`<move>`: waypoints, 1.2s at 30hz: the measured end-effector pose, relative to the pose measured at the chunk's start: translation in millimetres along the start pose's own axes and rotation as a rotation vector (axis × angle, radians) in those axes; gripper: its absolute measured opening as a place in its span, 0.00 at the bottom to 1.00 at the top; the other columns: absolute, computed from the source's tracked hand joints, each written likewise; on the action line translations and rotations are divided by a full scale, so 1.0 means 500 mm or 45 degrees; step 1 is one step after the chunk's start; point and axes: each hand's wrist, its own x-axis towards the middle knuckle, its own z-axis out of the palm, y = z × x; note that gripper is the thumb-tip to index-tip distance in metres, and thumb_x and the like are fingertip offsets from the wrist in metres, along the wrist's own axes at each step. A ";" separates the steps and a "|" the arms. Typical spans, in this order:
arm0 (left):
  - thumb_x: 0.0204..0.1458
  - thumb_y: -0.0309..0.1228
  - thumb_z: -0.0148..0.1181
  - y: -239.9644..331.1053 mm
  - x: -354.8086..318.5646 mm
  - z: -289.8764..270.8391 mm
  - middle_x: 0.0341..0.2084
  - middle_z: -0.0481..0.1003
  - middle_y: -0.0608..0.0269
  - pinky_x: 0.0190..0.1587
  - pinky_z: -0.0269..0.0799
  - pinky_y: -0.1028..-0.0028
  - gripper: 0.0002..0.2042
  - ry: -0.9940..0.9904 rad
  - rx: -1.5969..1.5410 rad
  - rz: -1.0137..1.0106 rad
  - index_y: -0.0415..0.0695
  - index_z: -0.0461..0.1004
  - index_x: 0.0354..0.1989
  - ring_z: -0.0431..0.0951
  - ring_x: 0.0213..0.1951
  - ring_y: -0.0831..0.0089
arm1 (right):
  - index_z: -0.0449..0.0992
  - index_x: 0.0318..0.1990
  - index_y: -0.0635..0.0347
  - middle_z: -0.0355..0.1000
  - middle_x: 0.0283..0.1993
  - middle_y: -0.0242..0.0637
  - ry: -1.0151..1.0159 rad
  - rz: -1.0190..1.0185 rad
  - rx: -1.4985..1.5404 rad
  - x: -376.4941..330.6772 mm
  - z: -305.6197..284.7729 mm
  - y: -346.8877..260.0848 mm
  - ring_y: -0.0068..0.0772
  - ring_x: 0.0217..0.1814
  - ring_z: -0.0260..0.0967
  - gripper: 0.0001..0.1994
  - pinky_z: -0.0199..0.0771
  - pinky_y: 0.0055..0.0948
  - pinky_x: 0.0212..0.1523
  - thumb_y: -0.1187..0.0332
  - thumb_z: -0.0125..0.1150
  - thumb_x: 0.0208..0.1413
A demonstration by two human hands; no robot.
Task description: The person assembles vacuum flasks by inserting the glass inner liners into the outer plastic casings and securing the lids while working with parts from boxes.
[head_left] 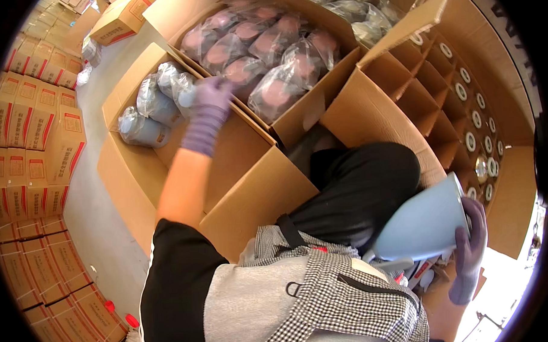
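Note:
My left hand (210, 107), in a purple striped glove, reaches over an open carton (129, 179). Motion smears its fingers. It is beside several light blue pieces wrapped in clear plastic (157, 106) that stand at the carton's far left end; whether it touches one I cannot tell. At the lower right, my gloved right hand (471, 248) grips a light blue jug-shaped vessel (417, 223) from its right side. The vessel lies tilted by my knee, its wide, white-edged end toward the upper right. A light blue handle-like part shows beneath it.
Beyond my left hand stands a carton of pink plastic-wrapped pieces (277, 92). To the right, a large carton with cardboard dividers (394, 76) holds several round pieces with white rings (471, 141). Stacked cartons (35, 155) line the left side. My bent knee (377, 173) is between the cartons.

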 end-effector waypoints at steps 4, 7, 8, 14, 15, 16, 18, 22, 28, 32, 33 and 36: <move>0.53 0.50 0.68 -0.336 0.193 -0.033 0.44 0.83 0.44 0.59 0.75 0.57 0.23 0.396 0.539 -0.349 0.44 0.84 0.47 0.82 0.51 0.51 | 0.72 0.63 0.68 0.68 0.64 0.52 -0.056 0.072 -0.056 0.025 -0.007 -0.016 0.52 0.69 0.65 0.35 0.60 0.49 0.71 0.43 0.58 0.61; 0.52 0.49 0.68 -0.453 0.184 -0.003 0.41 0.84 0.46 0.59 0.75 0.57 0.22 0.338 0.783 -0.429 0.44 0.83 0.48 0.82 0.51 0.49 | 0.72 0.63 0.67 0.67 0.65 0.53 -0.074 0.161 -0.119 0.038 -0.003 -0.009 0.53 0.69 0.65 0.37 0.61 0.51 0.70 0.42 0.59 0.59; 0.53 0.48 0.68 -0.453 0.190 -0.008 0.39 0.83 0.48 0.57 0.76 0.58 0.22 0.296 0.719 -0.436 0.44 0.83 0.48 0.83 0.49 0.50 | 0.72 0.64 0.66 0.67 0.66 0.52 -0.069 0.162 -0.132 0.034 -0.004 -0.006 0.53 0.69 0.65 0.37 0.62 0.51 0.70 0.41 0.60 0.58; 0.59 0.37 0.65 -0.260 0.185 -0.170 0.38 0.81 0.57 0.43 0.80 0.67 0.15 -0.083 -0.085 -0.268 0.39 0.80 0.49 0.82 0.35 0.67 | 0.74 0.62 0.62 0.67 0.65 0.51 -0.226 0.233 -0.164 0.046 -0.067 -0.011 0.52 0.69 0.66 0.39 0.67 0.53 0.68 0.37 0.61 0.55; 0.60 0.35 0.64 -0.160 0.152 -0.199 0.43 0.81 0.56 0.43 0.81 0.69 0.15 -0.230 -0.399 -0.287 0.37 0.80 0.49 0.82 0.36 0.70 | 0.74 0.61 0.62 0.67 0.65 0.50 -0.273 0.228 -0.174 0.051 -0.077 -0.003 0.52 0.69 0.66 0.38 0.67 0.53 0.68 0.37 0.61 0.55; 0.60 0.30 0.63 -0.023 0.094 -0.223 0.37 0.80 0.60 0.40 0.78 0.72 0.12 -0.249 -0.503 -0.208 0.36 0.80 0.48 0.81 0.34 0.73 | 0.75 0.61 0.63 0.67 0.64 0.51 -0.273 0.177 -0.203 0.057 -0.087 -0.002 0.53 0.68 0.67 0.37 0.67 0.54 0.67 0.42 0.65 0.50; 0.59 0.26 0.65 0.195 0.001 -0.284 0.34 0.79 0.62 0.37 0.77 0.74 0.12 -0.356 -0.627 0.062 0.35 0.79 0.49 0.80 0.34 0.75 | 0.76 0.59 0.64 0.69 0.63 0.52 -0.190 -0.178 -0.301 0.107 -0.079 -0.019 0.55 0.66 0.69 0.37 0.68 0.55 0.66 0.51 0.72 0.41; 0.59 0.27 0.66 0.472 -0.113 -0.308 0.47 0.80 0.54 0.46 0.79 0.71 0.19 -0.086 -0.500 1.162 0.33 0.74 0.57 0.82 0.42 0.67 | 0.70 0.67 0.63 0.67 0.67 0.54 -0.255 -1.002 -0.217 0.246 -0.015 -0.173 0.58 0.67 0.68 0.51 0.69 0.51 0.65 0.62 0.84 0.26; 0.59 0.33 0.67 0.818 -0.123 -0.161 0.47 0.79 0.50 0.50 0.79 0.67 0.25 -0.095 -0.637 1.708 0.34 0.71 0.61 0.82 0.44 0.63 | 0.40 0.80 0.62 0.45 0.80 0.59 0.340 -0.987 0.050 0.314 0.065 -0.174 0.62 0.82 0.45 0.69 0.52 0.51 0.79 0.61 0.88 0.34; 0.58 0.39 0.67 0.966 -0.191 -0.102 0.47 0.78 0.48 0.53 0.78 0.64 0.28 -0.249 -0.844 1.798 0.35 0.70 0.62 0.81 0.45 0.60 | 0.80 0.48 0.68 0.82 0.41 0.36 0.448 -0.503 1.252 0.395 0.040 -0.178 0.27 0.46 0.78 0.12 0.78 0.28 0.50 0.67 0.66 0.63; 0.58 0.40 0.68 1.000 -0.214 -0.090 0.47 0.78 0.48 0.54 0.78 0.63 0.29 -0.280 -0.900 1.840 0.35 0.70 0.62 0.81 0.45 0.59 | 0.79 0.52 0.67 0.81 0.45 0.31 0.430 -0.539 1.526 0.388 0.006 -0.170 0.20 0.48 0.75 0.12 0.76 0.25 0.52 0.71 0.62 0.66; 0.57 0.44 0.68 1.071 -0.260 0.045 0.46 0.77 0.46 0.56 0.77 0.61 0.31 -0.273 -0.872 2.166 0.35 0.69 0.63 0.81 0.46 0.56 | 0.78 0.58 0.66 0.80 0.51 0.33 0.709 -0.474 1.509 0.350 -0.095 0.013 0.23 0.52 0.75 0.16 0.73 0.26 0.58 0.71 0.64 0.65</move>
